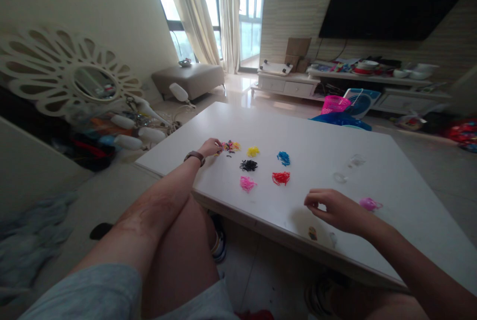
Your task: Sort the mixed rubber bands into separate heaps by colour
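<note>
My left hand [211, 147], with a watch at the wrist, rests at the edge of a mixed pile of small coloured pieces [231, 146]; its fingertips are pinched together, and what is in them is too small to make out. The pieces look like little rubber bands. To the right lie sorted piles: yellow pieces [253, 151], black pieces [248, 165], pink pieces [247, 184], blue pieces [283, 158] and red pieces [280, 178]. My right hand [333, 206] hovers over the table's near side, fingers curled to the thumb; anything between them is hidden.
On the white table [276, 128] are a clear ring-shaped item [340, 177], a clear item [357, 160], a pink-purple item [368, 204] and a small yellow-brown item [312, 233]. A pink basket [335, 104] stands beyond. Lamp parts [151, 134] lie left, near an ottoman [194, 80].
</note>
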A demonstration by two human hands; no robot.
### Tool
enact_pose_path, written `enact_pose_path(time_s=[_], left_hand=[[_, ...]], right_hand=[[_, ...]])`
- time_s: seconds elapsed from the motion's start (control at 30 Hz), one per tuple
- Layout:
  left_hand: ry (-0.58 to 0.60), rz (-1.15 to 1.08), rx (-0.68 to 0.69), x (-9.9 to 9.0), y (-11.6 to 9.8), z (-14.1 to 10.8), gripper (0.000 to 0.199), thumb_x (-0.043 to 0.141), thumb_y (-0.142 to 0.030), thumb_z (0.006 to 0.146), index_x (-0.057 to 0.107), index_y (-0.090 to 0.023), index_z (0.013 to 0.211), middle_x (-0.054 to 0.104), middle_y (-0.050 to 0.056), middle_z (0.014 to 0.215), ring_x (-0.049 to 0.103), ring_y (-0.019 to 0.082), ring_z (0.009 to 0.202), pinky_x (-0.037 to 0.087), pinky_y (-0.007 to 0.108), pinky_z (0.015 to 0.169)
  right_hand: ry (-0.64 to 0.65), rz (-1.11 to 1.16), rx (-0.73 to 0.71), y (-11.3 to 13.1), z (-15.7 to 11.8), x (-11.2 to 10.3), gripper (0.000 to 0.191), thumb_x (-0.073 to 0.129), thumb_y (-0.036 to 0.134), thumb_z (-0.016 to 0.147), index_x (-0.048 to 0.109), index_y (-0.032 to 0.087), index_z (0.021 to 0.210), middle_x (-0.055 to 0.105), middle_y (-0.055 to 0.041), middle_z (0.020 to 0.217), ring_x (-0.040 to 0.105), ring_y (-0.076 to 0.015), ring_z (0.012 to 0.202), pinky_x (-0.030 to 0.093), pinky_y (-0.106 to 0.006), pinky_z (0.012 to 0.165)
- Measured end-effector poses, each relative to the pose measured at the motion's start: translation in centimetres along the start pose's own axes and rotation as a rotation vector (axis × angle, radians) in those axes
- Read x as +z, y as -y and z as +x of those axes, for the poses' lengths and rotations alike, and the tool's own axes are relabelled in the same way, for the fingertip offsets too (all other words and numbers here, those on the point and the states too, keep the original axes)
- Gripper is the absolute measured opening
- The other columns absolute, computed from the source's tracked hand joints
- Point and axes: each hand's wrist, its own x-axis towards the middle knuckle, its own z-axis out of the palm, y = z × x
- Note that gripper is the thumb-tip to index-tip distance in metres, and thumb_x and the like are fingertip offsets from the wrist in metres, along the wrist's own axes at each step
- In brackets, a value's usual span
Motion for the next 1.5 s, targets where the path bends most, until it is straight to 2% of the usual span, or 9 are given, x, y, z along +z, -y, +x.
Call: enact_pose_path(time_s=[0.13,0.27,0.47,0.63,0.8,0.93,1.13,1.27,1.5], left_hand=[[0.026,-0.056,-0.007,0.2,-0.2,-0.2,0.019,0.074,-0.023,0.075,0.071,-0.011,0.090,0.073,0.007,0.073,0.063,0.012,0.058,0.047,0.021,0.056],[0.038,-0.080,0.031,0.2,-0.3,-0.1,0.025,0.080,-0.029,0.070,0.073,-0.012,0.086,0.070,0.005,0.066,0.061,0.013,0.056,0.045,0.020,0.052],[0.028,-0.006,0.101,0.4,0.1,0.3,0.017,0.077,-0.021,0.062,0.074,-0.013,0.077,0.065,0.001,0.061,0.055,0.011,0.053,0.037,0.020,0.048],[0.032,-0.019,0.074,0.1,0.1,0.2,0.012,0.074,-0.022,0.065,0.073,-0.012,0.072,0.063,0.002,0.057,0.053,0.011,0.052,0.037,0.020,0.049],[0.043,-0.043,0.030,-0.4,-0.3,-0.3,0.020,0.074,-0.030,0.070,0.076,-0.012,0.077,0.068,0.005,0.064,0.057,0.013,0.058,0.040,0.022,0.052],[0.061,-0.001,-0.023,-0.6,-0.4,-0.4,0.023,0.076,-0.035,0.069,0.075,-0.013,0.074,0.066,0.004,0.061,0.055,0.013,0.058,0.039,0.021,0.051],[0.061,0.019,-0.068,-0.5,0.2,0.0,0.021,0.080,-0.030,0.062,0.077,-0.015,0.076,0.063,0.002,0.059,0.054,0.013,0.058,0.040,0.023,0.053],[0.101,0.039,-0.022,-0.1,0.4,0.1,0.027,0.081,-0.022,0.056,0.079,-0.017,0.082,0.063,0.000,0.059,0.054,0.014,0.057,0.042,0.023,0.055],[0.106,0.097,0.010,1.0,-0.9,-0.6,0.017,0.075,-0.013,0.057,0.076,-0.016,0.074,0.065,0.001,0.062,0.054,0.014,0.058,0.039,0.023,0.053]], right_hand=[[0.016,-0.008,0.005,-0.1,-0.1,0.1,0.014,0.052,0.017,0.088,0.062,0.020,0.078,0.066,-0.0046,0.082,0.057,-0.0165,0.071,0.039,-0.028,0.068],[0.015,-0.001,-0.009,-0.1,-0.1,0.1,0.014,0.053,0.016,0.088,0.062,0.020,0.078,0.066,-0.0043,0.082,0.057,-0.0167,0.072,0.039,-0.028,0.068],[0.022,0.007,-0.005,-0.2,0.0,0.2,0.014,0.053,0.016,0.088,0.062,0.020,0.078,0.066,-0.0040,0.082,0.057,-0.0164,0.071,0.039,-0.028,0.067],[0.023,0.006,-0.010,-0.2,0.1,0.2,0.014,0.053,0.015,0.088,0.063,0.020,0.078,0.066,-0.0040,0.081,0.057,-0.0165,0.071,0.039,-0.028,0.067],[0.038,0.000,-0.004,-0.1,0.1,0.1,0.015,0.052,0.017,0.089,0.064,0.019,0.080,0.067,-0.0048,0.082,0.057,-0.0169,0.071,0.040,-0.029,0.067],[0.047,0.005,-0.002,-0.2,0.1,0.2,0.016,0.051,0.019,0.090,0.064,0.019,0.079,0.067,-0.0055,0.082,0.057,-0.0171,0.071,0.041,-0.030,0.068],[0.050,0.012,0.004,-0.2,0.1,0.3,0.016,0.052,0.020,0.089,0.063,0.019,0.078,0.066,-0.0052,0.081,0.057,-0.0172,0.071,0.041,-0.030,0.069],[0.063,0.026,0.014,-0.1,0.2,0.3,0.016,0.052,0.019,0.089,0.063,0.019,0.077,0.066,-0.0049,0.081,0.057,-0.0172,0.072,0.040,-0.029,0.068],[0.067,0.020,0.008,0.0,0.1,0.3,0.017,0.052,0.019,0.089,0.064,0.018,0.079,0.067,-0.0059,0.082,0.056,-0.0171,0.072,0.041,-0.030,0.069]])
